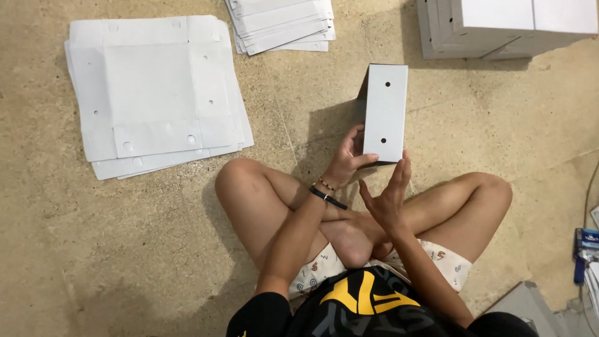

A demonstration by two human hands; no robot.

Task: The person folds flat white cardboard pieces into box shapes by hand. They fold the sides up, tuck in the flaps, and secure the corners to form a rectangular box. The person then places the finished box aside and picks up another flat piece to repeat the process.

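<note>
Head view: folded white cardboard box (385,112), underside hidden, near end gripped by left hand (347,161); right hand (389,198) spread open just below.

Speckled floor (156,249) with cardboard stacks (156,93)

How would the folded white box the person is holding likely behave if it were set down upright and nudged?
The white box looks tall and narrow, so it would probably tip easily. It seems made of thin sheet like the flat blanks on the floor, so likely light and hollow. The left hand and right hand steady it at its near end, suggesting little weight.
</note>
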